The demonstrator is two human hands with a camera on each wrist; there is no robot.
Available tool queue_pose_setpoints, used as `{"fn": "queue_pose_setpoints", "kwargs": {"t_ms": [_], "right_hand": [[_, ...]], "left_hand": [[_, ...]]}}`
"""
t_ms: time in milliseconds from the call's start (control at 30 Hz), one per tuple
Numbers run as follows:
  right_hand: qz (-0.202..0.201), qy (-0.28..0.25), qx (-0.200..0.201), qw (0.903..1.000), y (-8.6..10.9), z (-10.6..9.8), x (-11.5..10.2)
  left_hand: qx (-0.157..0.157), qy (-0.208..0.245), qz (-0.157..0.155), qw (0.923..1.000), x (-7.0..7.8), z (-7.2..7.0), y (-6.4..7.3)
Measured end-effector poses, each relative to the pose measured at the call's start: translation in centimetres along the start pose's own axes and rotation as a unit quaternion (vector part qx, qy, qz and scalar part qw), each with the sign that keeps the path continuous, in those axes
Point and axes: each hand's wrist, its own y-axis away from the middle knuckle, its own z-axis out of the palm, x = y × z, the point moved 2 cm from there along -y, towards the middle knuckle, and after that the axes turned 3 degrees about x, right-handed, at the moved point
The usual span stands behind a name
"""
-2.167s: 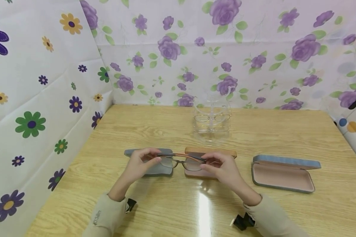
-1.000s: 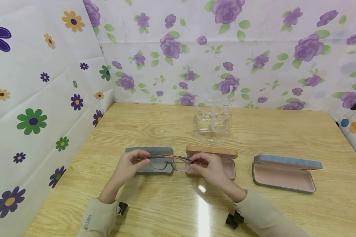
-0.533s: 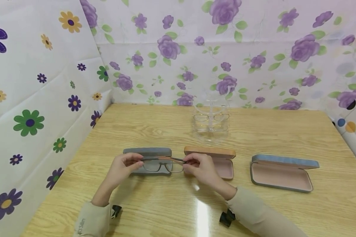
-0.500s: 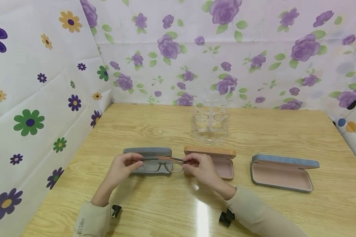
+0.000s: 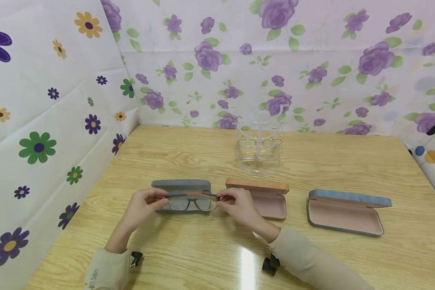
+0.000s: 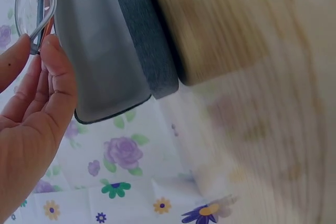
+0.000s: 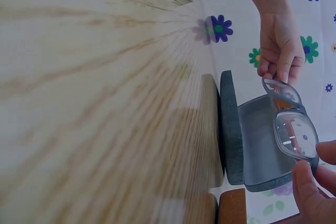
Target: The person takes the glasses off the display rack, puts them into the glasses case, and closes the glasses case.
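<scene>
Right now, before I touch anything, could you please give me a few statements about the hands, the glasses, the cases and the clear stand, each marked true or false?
1. The left hand and the right hand hold the same pair of glasses. True.
2. In the head view, the orange-lidded case lies between the gray case and the blue-lidded case. True.
3. In the head view, the glasses overlap the orange-lidded case. False: they overlap the open gray case.
4. The blue-lidded case is shut. False: its lid is raised.
5. The clear stand behind the cases bears thin-framed spectacles. True.
</scene>
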Motion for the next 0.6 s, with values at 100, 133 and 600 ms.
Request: {"fn": "queue_pose_setpoints", "kwargs": {"t_ms": [100,133,600], "right_hand": [[0.0,0.005,-0.005,1.0,-0.2,0.2,0.0],[0.0,0.005,-0.006,1.0,-0.2,0.3,-0.1],[0.03,-0.008,-0.05,0.9982,-0.6,1.7,-0.6]], "left_hand": [[0.001,0.0,0.0,1.0,-0.1,-0.2,0.1],[0.002,0.001,0.001,1.0,-0.1,-0.3,0.1],[0.012,-0.012,-0.012,0.9998,-0.8,-1.1,0.3]]}}
